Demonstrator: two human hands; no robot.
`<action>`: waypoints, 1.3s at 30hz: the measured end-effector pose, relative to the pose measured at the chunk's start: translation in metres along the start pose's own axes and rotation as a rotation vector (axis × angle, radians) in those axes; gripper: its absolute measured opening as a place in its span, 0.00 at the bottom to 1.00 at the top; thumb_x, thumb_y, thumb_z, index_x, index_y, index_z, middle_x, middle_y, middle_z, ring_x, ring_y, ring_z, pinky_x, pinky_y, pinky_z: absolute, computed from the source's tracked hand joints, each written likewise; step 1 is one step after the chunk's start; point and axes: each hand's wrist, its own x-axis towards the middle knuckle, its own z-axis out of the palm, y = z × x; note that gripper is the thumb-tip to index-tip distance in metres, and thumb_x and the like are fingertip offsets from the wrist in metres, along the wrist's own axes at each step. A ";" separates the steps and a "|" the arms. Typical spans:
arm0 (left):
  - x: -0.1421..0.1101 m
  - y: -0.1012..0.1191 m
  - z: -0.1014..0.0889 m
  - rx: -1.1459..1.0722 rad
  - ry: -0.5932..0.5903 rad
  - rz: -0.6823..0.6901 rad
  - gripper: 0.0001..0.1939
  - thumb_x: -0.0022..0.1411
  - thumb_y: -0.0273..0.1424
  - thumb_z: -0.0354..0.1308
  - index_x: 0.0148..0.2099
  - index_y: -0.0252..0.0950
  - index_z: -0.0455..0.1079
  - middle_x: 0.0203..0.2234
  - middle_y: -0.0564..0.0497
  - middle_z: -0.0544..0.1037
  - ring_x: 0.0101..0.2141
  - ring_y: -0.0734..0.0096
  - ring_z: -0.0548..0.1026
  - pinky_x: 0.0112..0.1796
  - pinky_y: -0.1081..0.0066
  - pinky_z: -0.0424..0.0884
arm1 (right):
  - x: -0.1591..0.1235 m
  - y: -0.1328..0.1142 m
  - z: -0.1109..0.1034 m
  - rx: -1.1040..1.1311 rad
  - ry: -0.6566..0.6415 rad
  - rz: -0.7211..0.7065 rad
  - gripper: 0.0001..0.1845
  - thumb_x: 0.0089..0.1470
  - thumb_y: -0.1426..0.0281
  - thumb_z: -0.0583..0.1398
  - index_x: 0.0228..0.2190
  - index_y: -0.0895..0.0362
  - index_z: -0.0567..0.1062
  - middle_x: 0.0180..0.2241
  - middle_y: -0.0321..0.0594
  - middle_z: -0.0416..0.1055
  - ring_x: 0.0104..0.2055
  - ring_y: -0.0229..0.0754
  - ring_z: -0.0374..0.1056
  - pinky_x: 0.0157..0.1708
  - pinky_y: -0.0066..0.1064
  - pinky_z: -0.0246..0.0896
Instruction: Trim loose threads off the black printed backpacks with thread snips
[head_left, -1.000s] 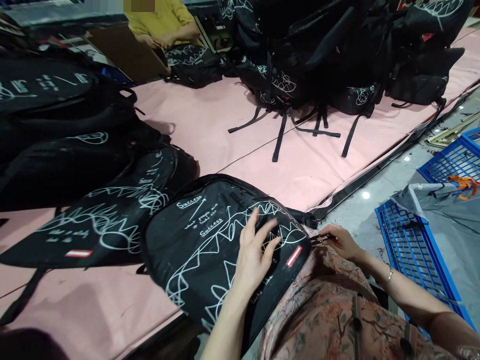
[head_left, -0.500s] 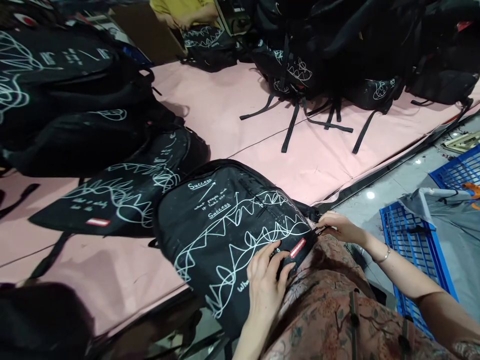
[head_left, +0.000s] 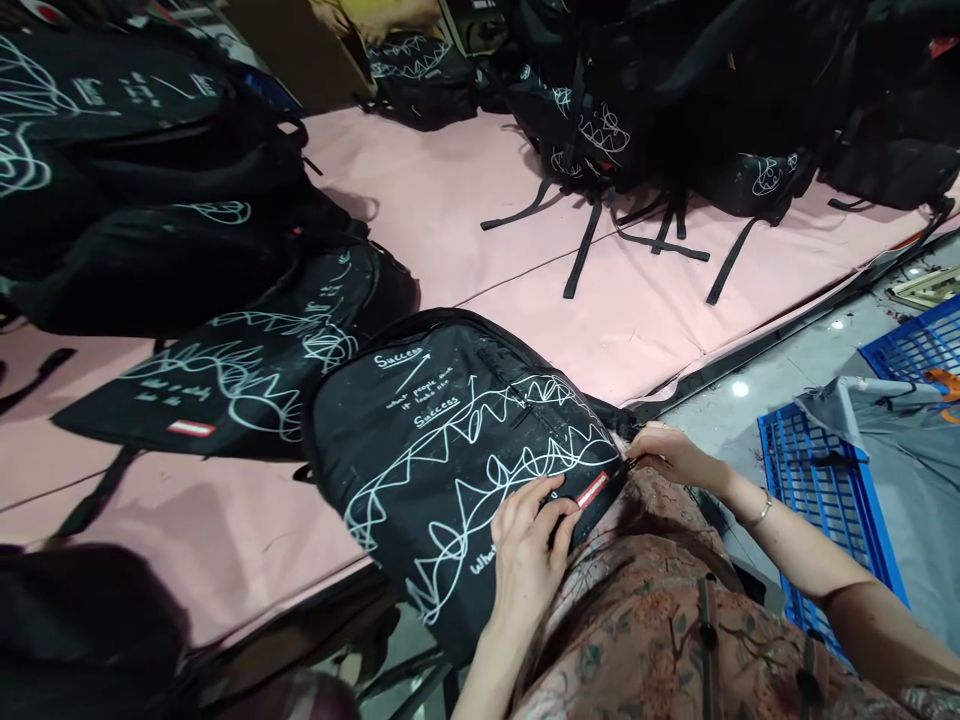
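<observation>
Resting curled by red label point(head_left: 591, 491), your left hand point(head_left: 531, 540): grip unclear, cannot tell. Right hand point(head_left: 667, 455) pinches small dark item point(head_left: 631, 461) at edge of backpack point(head_left: 405, 450), lower centre of frame. Backpack overhangs desk point(head_left: 570, 350); could slide if your hands let go.

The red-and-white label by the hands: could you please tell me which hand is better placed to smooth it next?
Probably the left hand: it rests on the backpack close beside the label, while the right hand is slightly farther off, at the backpack's edge.
</observation>
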 end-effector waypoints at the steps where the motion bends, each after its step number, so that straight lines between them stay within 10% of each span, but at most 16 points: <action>1: 0.000 -0.001 0.000 -0.004 -0.008 -0.008 0.05 0.58 0.33 0.52 0.35 0.41 0.70 0.44 0.47 0.72 0.48 0.57 0.66 0.47 0.54 0.59 | -0.001 0.000 0.001 0.000 0.004 0.002 0.09 0.57 0.70 0.51 0.35 0.55 0.71 0.32 0.41 0.71 0.36 0.42 0.64 0.38 0.34 0.59; 39: -0.005 -0.003 -0.006 -0.114 -0.027 -0.055 0.06 0.58 0.28 0.52 0.34 0.39 0.70 0.46 0.48 0.71 0.50 0.60 0.64 0.50 0.55 0.57 | 0.020 -0.043 0.018 -0.298 -0.180 -0.103 0.09 0.56 0.75 0.50 0.36 0.57 0.69 0.32 0.43 0.69 0.34 0.43 0.62 0.32 0.32 0.56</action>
